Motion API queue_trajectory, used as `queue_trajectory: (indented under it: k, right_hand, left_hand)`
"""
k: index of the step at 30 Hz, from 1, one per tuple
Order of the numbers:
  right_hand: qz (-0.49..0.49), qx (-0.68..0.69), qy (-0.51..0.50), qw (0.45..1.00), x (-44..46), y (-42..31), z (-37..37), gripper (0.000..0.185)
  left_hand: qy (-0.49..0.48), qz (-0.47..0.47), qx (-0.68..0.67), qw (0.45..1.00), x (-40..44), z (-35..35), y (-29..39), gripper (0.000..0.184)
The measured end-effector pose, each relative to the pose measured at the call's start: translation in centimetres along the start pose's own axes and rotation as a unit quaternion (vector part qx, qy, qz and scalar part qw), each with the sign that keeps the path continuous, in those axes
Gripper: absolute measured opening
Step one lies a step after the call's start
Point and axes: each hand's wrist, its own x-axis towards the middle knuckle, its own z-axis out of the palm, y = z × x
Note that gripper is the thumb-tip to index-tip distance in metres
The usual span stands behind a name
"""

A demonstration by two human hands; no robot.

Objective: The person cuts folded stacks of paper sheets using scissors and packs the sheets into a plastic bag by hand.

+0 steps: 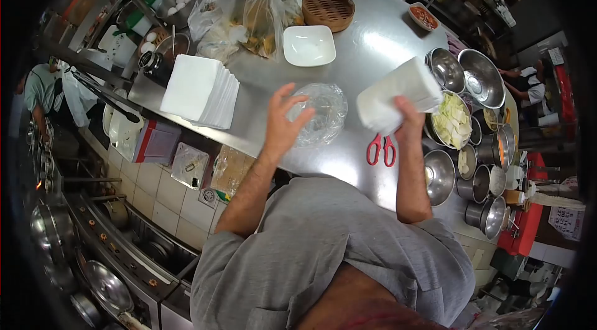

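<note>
My right hand [407, 120] grips a thick stack of white paper napkins [398, 88] by its lower right edge, tilted above the steel table. Red-handled scissors [381, 149] lie beneath it, their blades hidden. My left hand [285, 123] is raised with fingers apart and nothing in it. Beside those fingers lies a crumpled clear plastic bag [326, 115]; whether they touch it I cannot tell. A second stack of white napkins [199, 90] sits on the table to the left.
A square white bowl [309, 46], a bamboo steamer [328, 9] and filled plastic bags [258, 13] stand farther back. Steel bowls [440, 177] and a bowl of chopped cabbage [453, 121] crowd the right side. A stove [118, 249] is at lower left. Other people work on both sides.
</note>
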Motion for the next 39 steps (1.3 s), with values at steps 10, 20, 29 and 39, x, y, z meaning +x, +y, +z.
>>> queue_trajectory:
  k: [10, 20, 29, 39]
  right_hand:
    - [0.072, -0.055, -0.17, 0.981, -2.6, 4.1, 6.3, 0.06]
    - [0.105, -0.391, -0.258, 0.877, -2.5, 7.9, 5.8, 0.07]
    - [0.159, -0.356, -0.312, 0.867, 0.2, 9.0, 4.5, 0.06]
    - [0.374, 0.19, -0.136, 0.898, 0.3, 8.2, 4.1, 0.039]
  left_hand:
    - [-0.18, -0.173, 0.27, 0.93, 0.4, 1.6, -3.4, 0.042]
    - [-0.049, 0.008, 0.26, 0.964, -1.1, 1.1, -1.6, 0.059]
    - [0.003, 0.211, 0.277, 0.937, -2.5, 3.0, 0.3, 0.047]
    - [0.204, -0.008, 0.26, 0.944, -0.9, 4.1, -1.0, 0.054]
